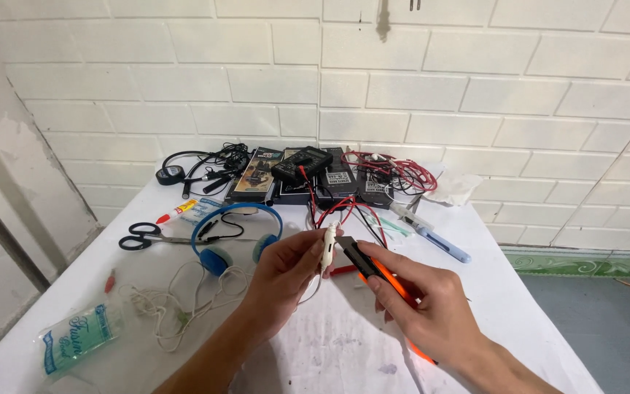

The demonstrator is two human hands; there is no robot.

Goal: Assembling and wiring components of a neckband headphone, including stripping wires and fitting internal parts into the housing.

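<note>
My left hand (282, 273) pinches a small white oblong piece (329, 244) on a thin white cable, holding it upright over the table. My right hand (421, 295) grips an orange-handled utility knife (373, 268), its dark blade end close to the white piece, just right of it. Red and black wires (351, 213) lie just behind both hands.
White table (526, 321) against a white brick wall. Blue headphones (231, 233), black scissors (140, 237), tangled white cord (162, 306), plastic packet (78, 337), small tube (176, 212), black tape roll (170, 174), dark boxes with a multimeter (300, 165), red cable bundle (388, 171), soldering iron (435, 235).
</note>
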